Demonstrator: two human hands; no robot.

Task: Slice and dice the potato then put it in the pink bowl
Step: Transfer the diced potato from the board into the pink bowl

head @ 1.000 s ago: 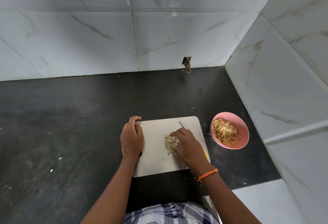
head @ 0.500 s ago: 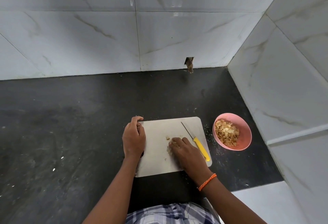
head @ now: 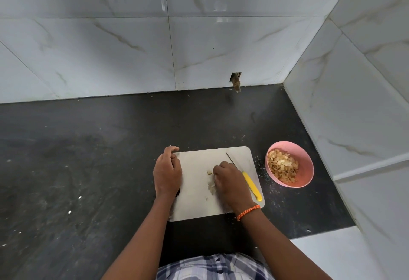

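Marble-veined wall tiles close in a dark stone surface (head: 88,157) where my grey cutting board (head: 199,204) lies. My left hand (head: 167,174) curls over the board's 9 o'clock edge, gripping it. My right hand (head: 229,183) sits mid-board, fingers bunched down on the diced potato (head: 211,187); whether they pinch any I cannot tell. At its 3 o'clock lies the yellow-handled knife (head: 251,184), flat on the board. Off the board at 3 o'clock stands the pink bowl (head: 306,169), holding potato cubes (head: 282,165).
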